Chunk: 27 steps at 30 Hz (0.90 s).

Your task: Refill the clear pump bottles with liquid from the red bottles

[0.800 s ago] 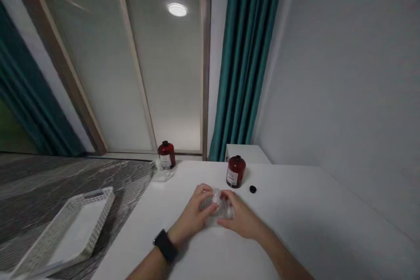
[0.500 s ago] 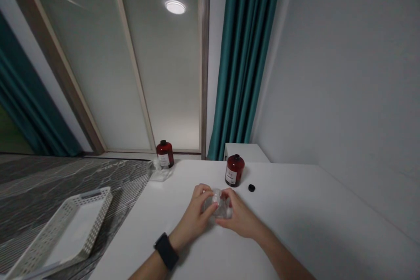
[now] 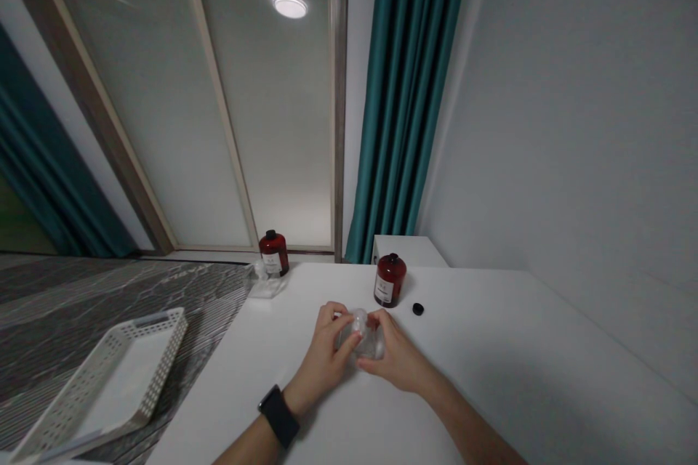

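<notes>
My left hand [image 3: 323, 352] and my right hand [image 3: 397, 357] meet low in the middle of the view, just over the white table. Between them is a clear plastic packet [image 3: 368, 346] with a rounded, whitish part near its top; its contents are too blurred to name. Left thumb and fingers pinch it near that top part, while the right fingers grip its right side. Just beyond my hands a dark red bottle [image 3: 390, 280] with a white label stands upright. A small black cap [image 3: 418, 309] lies on the table to its right.
A second dark red bottle [image 3: 273, 254] with a black cap stands at the table's far left corner, beside another clear plastic packet [image 3: 268, 285]. Left of the table [image 3: 491, 378] is a white perforated basket [image 3: 155, 370]. A white cabinet [image 3: 411, 250] and a wall border the far right.
The view has tilted very slightly. Both hands keep hold of the packet in nearly the same place, with only small finger movement.
</notes>
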Available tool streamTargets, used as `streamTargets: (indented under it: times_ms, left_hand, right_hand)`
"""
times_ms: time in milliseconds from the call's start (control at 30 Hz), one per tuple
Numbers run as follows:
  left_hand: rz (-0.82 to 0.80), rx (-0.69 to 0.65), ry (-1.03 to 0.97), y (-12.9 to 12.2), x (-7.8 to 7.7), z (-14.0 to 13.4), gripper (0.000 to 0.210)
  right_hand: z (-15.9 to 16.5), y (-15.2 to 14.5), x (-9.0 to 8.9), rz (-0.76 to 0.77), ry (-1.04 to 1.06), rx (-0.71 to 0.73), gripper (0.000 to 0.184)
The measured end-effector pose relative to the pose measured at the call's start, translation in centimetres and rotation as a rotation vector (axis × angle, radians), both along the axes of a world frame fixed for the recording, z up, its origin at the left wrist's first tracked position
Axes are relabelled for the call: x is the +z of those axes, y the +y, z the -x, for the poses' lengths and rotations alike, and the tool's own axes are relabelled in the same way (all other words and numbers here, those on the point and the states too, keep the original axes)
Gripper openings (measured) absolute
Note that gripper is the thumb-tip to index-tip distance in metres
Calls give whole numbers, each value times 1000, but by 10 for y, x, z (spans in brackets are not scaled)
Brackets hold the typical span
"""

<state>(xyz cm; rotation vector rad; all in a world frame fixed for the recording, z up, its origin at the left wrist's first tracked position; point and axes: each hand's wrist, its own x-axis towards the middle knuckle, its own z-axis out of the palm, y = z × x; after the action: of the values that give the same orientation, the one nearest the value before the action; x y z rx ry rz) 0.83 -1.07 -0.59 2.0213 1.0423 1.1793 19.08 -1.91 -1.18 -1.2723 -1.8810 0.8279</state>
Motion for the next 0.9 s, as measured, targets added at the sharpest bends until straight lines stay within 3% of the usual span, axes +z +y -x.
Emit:
streamTargets:
  times_ms: [200,300,500,700,800,900]
  left_hand:
    - [-14,80,-44,2,-3,-7,4]
    - [-10,95,-42,5,-6,-6,9]
    - [3,-67,-11,10,0,9,17]
    - [88,-234,72,11,3,16,50]
    - [169,-203,90,12,1,14,49]
    - [215,-167,96,12,0,13,43]
  right_hand:
    - [4,-1,1,8,-11,-36,55]
    - [3,-2,3,8,-17,-23,57]
    - [-13,1,12,44,-41,74,54]
    - [-33,7,12,47,7,184,50]
    - [-32,9,10,-71,102,126,35]
    - [-24,8,7,-152,196,7,35]
